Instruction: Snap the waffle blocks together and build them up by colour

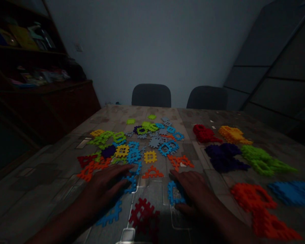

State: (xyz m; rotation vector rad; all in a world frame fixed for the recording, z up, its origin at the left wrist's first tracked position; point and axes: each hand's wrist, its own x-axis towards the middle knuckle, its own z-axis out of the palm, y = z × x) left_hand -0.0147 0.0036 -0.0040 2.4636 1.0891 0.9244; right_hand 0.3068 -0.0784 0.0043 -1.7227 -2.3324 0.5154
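My left hand (pixel 106 184) is open, its fingers stretched out low over the table at the left. Beneath and beside its fingertips lie blue plastic interlocking pieces (pixel 132 184). My right hand (pixel 193 186) is open too, with thumb and fingers apart around a blue square frame piece (pixel 171 193); its far side is hidden by the hand. Between my hands are an orange triangular piece (pixel 153 173) and, closer to me, dark red pieces (pixel 141 213). Another blue piece (pixel 112 215) lies below my left forearm's edge.
Mixed interlocking pieces (pixel 149 156) are spread over the table's middle. Sorted piles stand at the right: red (pixel 204 133), yellow (pixel 232 134), purple (pixel 223 156), green (pixel 264 159), orange (pixel 254 196) and blue (pixel 293 192). Two chairs (pixel 151 95) are behind the table.
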